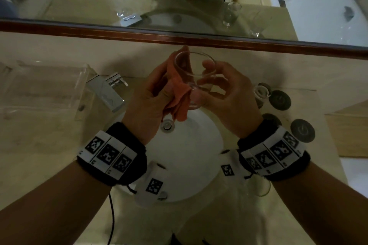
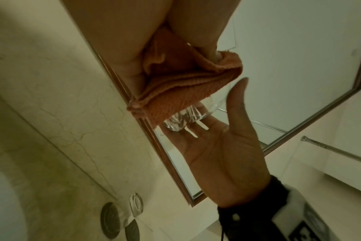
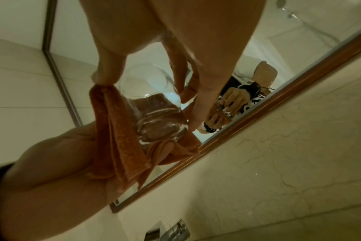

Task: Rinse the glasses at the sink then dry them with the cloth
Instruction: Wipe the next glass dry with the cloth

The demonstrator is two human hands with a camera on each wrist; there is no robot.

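Observation:
A clear glass (image 1: 199, 77) is held tilted above the white sink basin (image 1: 189, 155), its mouth toward the mirror. My right hand (image 1: 217, 81) grips it, thumb near the rim and fingers round the lower part. My left hand (image 1: 157, 89) holds an orange cloth (image 1: 179, 95) pressed to the glass's left side, with a fold over the rim. In the left wrist view the cloth (image 2: 175, 81) covers most of the glass (image 2: 179, 121), and the right hand's palm (image 2: 223, 154) lies behind it. The right wrist view shows the glass's thick base (image 3: 161, 128) against the cloth (image 3: 118, 133).
A chrome faucet (image 1: 107, 91) stands left of the basin, beside a clear plastic box (image 1: 39, 89). On the right counter lie dark round coasters (image 1: 280, 100) and another glass (image 1: 261, 91). A wood-framed mirror (image 1: 179, 37) runs close behind the hands. The drain (image 1: 167, 125) is below them.

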